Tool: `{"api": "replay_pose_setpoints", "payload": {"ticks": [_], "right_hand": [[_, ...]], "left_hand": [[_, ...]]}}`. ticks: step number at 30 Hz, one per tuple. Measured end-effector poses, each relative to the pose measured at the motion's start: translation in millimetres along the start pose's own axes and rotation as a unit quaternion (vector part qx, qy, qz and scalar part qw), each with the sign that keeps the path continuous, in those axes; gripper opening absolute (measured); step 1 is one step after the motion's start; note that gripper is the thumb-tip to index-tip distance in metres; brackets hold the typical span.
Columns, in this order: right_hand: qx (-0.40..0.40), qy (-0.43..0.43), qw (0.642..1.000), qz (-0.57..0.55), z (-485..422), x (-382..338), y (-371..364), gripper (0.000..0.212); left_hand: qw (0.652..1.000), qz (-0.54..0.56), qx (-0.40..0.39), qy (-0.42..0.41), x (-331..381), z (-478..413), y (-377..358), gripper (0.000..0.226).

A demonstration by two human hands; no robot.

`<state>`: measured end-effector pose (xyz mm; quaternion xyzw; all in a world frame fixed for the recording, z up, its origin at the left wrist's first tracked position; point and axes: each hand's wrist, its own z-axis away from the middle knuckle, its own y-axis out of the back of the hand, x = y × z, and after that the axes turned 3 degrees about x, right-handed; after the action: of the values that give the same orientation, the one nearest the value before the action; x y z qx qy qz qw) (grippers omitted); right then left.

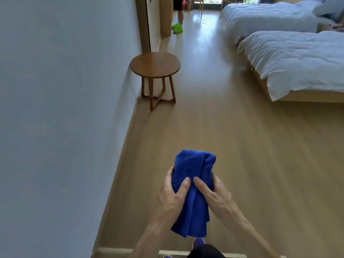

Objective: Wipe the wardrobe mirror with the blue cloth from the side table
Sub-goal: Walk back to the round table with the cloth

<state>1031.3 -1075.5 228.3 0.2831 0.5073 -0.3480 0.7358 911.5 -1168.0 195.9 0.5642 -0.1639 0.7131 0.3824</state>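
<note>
I have the blue cloth point(193, 190) bunched lengthwise between both hands, low in front of me over the floor. My left hand point(173, 194) is curled round its left side with the thumb pressed on top, and my right hand point(214, 192) grips the other side the same way. The round table point(155, 64) stands by the wall ahead, well apart from the cloth, so I judge the fetching done and the wiping not yet begun. Next I must face the mirror and flatten the cloth into a pad. The mirror itself I cannot make out — only a wooden upright point(144, 25) beyond the table, seen edge-on. My fingers behind the cloth are hidden, and a person point(180, 17) farther off is cut off by the top edge.
</note>
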Motion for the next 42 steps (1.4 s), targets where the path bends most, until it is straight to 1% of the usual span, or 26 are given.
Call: {"api": "replay_pose_setpoints", "payload": {"ticks": [4,7,9,13,18,22,25,30,38,42], "right_hand": [[-0.003,0.007,1.000,0.012,-40.7,-8.1,0.7,0.026],[-0.014,0.006,1.000,0.011,-78.5,-14.4,1.1,0.025],[-0.026,0.007,1.000,0.008,-109.3,-21.9,2.4,0.023],[-0.051,0.014,0.999,0.013,-175.3,-46.7,11.4,0.021],[-0.063,0.036,0.997,0.021,-258.0,-84.9,35.6,0.020],[-0.063,0.040,0.997,0.023,-306.4,-100.4,52.2,0.019],[-0.051,0.031,0.998,0.018,-340.5,-103.0,58.7,0.019],[-0.025,0.015,0.999,0.018,-406.7,-114.6,63.2,0.019],[0.014,0.021,0.998,0.053,-537.5,-166.9,47.9,0.021],[0.023,0.028,0.998,0.055,-591.9,-192.3,36.4,0.028]], "left_hand": [[1.000,-0.001,0.000,0.010,5.2,-40.8,-4.9,0.070],[1.000,-0.005,0.006,0.011,14.5,-74.0,-8.2,0.086],[1.000,-0.013,0.015,0.010,24.3,-101.3,-11.7,0.091],[1.000,-0.010,0.023,0.003,51.9,-159.7,-24.7,0.083],[0.999,-0.016,0.030,-0.020,97.0,-234.7,-51.4,0.086],[0.999,-0.024,0.024,-0.021,115.2,-278.7,-71.5,0.088],[0.999,-0.039,0.013,-0.017,122.4,-315.9,-82.2,0.086],[0.999,-0.044,-0.008,-0.012,138.1,-387.9,-94.6,0.088],[0.997,-0.046,-0.054,-0.026,186.7,-538.5,-89.9,0.070],[0.995,-0.057,-0.069,-0.039,214.8,-596.8,-80.1,0.065]]}}
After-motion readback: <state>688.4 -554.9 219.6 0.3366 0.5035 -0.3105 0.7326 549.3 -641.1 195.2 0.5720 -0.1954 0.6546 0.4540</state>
